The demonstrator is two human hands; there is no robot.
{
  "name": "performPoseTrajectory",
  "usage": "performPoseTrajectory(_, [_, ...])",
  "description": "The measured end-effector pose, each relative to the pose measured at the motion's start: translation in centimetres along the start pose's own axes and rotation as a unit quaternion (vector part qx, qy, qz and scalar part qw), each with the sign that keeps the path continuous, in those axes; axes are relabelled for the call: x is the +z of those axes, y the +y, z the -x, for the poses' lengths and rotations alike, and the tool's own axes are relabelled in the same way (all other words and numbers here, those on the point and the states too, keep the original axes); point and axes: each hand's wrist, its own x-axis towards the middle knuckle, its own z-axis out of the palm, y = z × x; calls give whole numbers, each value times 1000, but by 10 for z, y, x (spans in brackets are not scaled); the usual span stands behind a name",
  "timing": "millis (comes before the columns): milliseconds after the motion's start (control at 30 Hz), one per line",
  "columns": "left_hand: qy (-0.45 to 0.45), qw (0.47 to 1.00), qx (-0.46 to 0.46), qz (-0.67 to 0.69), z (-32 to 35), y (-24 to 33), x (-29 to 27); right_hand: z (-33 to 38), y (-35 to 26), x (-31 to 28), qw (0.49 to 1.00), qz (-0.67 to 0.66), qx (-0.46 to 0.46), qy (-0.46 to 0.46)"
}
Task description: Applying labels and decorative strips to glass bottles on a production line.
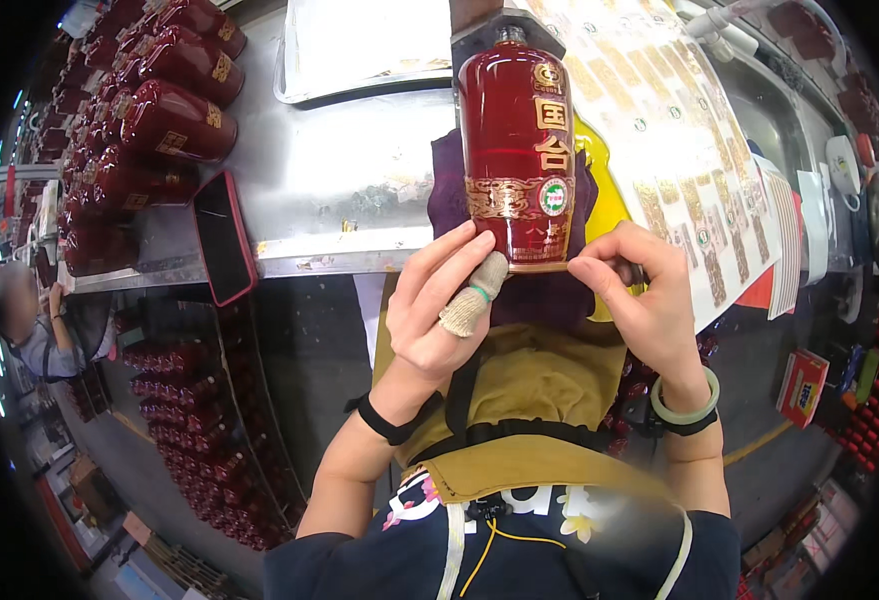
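A red glass bottle (509, 140) with gold lettering and a gold patterned band lies on a dark purple cloth (447, 185), its neck pointing away from me. A small round green-and-white sticker (553, 196) is on its lower right face. My left hand (444, 295) holds the bottle's base from the left, fingers laid along the glass. One of its fingers wears a knitted cloth cover with a green band. At the bottle's lower right corner, my right hand (644, 285) has its thumb and forefinger bent together, the thumb tip against the glass edge. Anything pinched there is too small to make out.
Sheets of gold and green stickers (679, 140) cover the right of the metal table (359, 170), over a yellow item (604, 180). A phone (224, 240) lies at the left edge near several red bottles (179, 120). More bottles (194, 430) stand below. Another person (44, 325) is far left.
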Motion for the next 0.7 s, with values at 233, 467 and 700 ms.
performPoseTrajectory(233, [-87, 996, -3, -26, 0, 10, -11, 0, 5, -4, 1000, 27, 11, -2])
performPoseTrajectory(467, [-83, 993, 26, -81, -2, 20, -2, -1, 7, -3, 1000, 29, 0, -8])
performPoseTrajectory(700, [-12, 1000, -12, 15, -6, 8, -2, -1, -3, -1, 1000, 10, -21, -15])
